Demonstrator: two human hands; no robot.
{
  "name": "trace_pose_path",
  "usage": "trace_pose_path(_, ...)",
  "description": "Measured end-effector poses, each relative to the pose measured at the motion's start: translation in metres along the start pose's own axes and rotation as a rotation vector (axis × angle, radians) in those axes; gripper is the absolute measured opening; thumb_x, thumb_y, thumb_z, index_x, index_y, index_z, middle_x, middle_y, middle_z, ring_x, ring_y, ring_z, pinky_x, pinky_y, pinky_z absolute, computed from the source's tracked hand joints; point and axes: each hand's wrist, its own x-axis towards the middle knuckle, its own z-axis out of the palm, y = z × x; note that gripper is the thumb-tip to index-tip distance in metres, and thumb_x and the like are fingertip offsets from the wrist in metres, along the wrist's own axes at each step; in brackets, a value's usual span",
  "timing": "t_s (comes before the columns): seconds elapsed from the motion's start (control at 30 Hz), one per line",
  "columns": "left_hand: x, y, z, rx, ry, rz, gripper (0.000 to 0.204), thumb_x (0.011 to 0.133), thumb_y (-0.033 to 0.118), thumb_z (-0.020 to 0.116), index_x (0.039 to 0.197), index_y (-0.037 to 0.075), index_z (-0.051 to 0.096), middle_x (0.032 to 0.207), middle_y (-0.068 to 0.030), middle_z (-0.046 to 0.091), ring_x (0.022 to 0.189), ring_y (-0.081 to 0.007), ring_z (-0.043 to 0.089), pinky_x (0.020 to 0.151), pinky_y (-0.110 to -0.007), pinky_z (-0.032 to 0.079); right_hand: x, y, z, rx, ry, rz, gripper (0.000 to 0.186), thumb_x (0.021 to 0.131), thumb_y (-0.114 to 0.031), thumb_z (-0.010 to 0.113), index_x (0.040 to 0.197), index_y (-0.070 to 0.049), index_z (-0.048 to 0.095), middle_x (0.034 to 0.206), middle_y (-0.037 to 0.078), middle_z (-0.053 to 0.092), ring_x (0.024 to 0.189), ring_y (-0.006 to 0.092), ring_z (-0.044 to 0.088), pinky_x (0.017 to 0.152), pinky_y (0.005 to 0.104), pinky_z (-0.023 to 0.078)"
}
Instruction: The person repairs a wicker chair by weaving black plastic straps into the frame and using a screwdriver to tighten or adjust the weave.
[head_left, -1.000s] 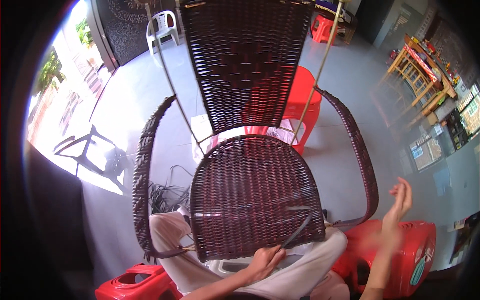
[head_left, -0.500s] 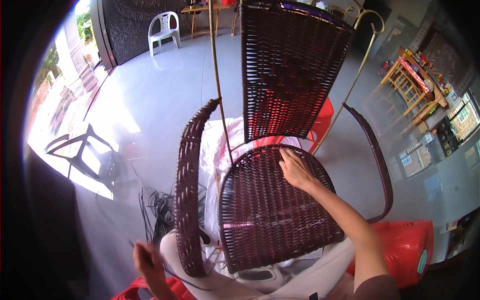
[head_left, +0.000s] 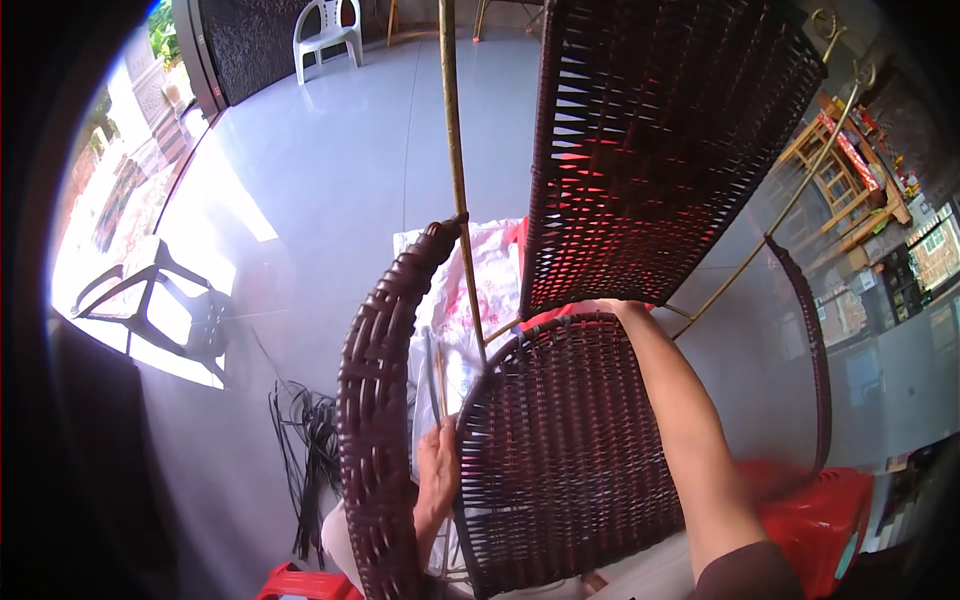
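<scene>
A dark brown woven chair stands before me, with its seat (head_left: 570, 430) close to my lap and its tall backrest (head_left: 660, 150) rising beyond. My left hand (head_left: 437, 465) is at the seat's left edge, inside the woven left armrest (head_left: 375, 410). Its fingers are closed, and a blurred dark grey weaving strip (head_left: 431, 370) sticks up from them. My right arm stretches over the seat. At the seat's far rim, below the backrest, my right hand (head_left: 618, 306) reaches over the edge, its fingers hidden.
Loose black strips (head_left: 315, 450) lie in a tangle on the floor at left. White printed sacking (head_left: 490, 280) lies beneath the chair. Red plastic stools (head_left: 815, 520) flank me. A grey-white plastic chair (head_left: 328, 38) stands far off, and an overturned-looking dark frame (head_left: 150, 300) is at left.
My left hand has moved up and right, from outside the left armrest to the seat's edge. My right hand has slid from the seat top over its far rim. The view has shifted closer.
</scene>
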Motion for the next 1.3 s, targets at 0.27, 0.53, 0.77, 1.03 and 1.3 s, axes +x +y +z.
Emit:
trace_pose_path(0.27, -0.002, 0.01, 0.001, 0.104, 0.069, 0.099, 0.044, 0.093, 0.025, 0.037, 0.061, -0.005, 0.042, 0.048, -0.0022, 0.033, 0.047, -0.0075, 0.03, 0.042, -0.03, 0.023, 0.002, 0.014, -0.006, 0.075, -0.06, 0.377, 0.029, 0.088, -0.021, 0.036, 0.106, -0.004, 0.051, 0.101, 0.007, 0.056, 0.092, 0.0229, 0.053, 0.081, 0.0389, 0.044)
trace_pose_path(0.53, -0.004, 0.016, 0.004, 0.146, 0.047, 0.144, 0.034, 0.093, 0.019, 0.036, 0.067, -0.003, 0.041, 0.051, -0.003, 0.032, 0.048, -0.0077, 0.031, 0.042, -0.029, 0.026, -0.004, 0.015, -0.019, 0.114, -0.135, 0.452, 0.029, 0.088, -0.023, 0.038, 0.103, -0.004, 0.053, 0.099, 0.007, 0.057, 0.092, 0.0229, 0.054, 0.08, 0.0382, 0.045)
trace_pose_path(0.77, -0.002, 0.01, 0.003, 0.178, 0.086, 0.163, 0.034, 0.093, 0.019, 0.038, 0.069, -0.004, 0.043, 0.051, -0.0027, 0.034, 0.05, -0.0077, 0.03, 0.043, -0.029, 0.025, 0.006, 0.009, -0.021, 0.1, -0.201, 0.434, 0.029, 0.088, -0.025, 0.039, 0.101, -0.003, 0.054, 0.098, 0.008, 0.058, 0.092, 0.023, 0.054, 0.079, 0.0375, 0.045)
trace_pose_path(1.03, -0.004, 0.017, 0.006, 0.142, 0.067, 0.15, 0.04, 0.094, 0.026, 0.037, 0.066, -0.001, 0.044, 0.053, 0.0017, 0.036, 0.05, -0.0081, 0.03, 0.045, -0.028, 0.026, 0.009, -0.002, -0.024, 0.051, -0.325, 0.361, 0.03, 0.087, -0.026, 0.041, 0.098, -0.003, 0.055, 0.096, 0.008, 0.059, 0.091, 0.0231, 0.055, 0.078, 0.0368, 0.045)
trace_pose_path(1.3, -0.005, 0.029, 0.006, 0.137, 0.041, 0.116, 0.037, 0.094, 0.023, 0.036, 0.067, -0.002, 0.042, 0.052, -0.0008, 0.034, 0.05, -0.0092, 0.03, 0.046, -0.029, 0.027, 0.015, -0.028, -0.005, -0.087, -0.561, 0.094, 0.031, 0.087, -0.028, 0.043, 0.096, -0.002, 0.056, 0.094, 0.008, 0.06, 0.091, 0.0232, 0.056, 0.076, 0.0361, 0.045)
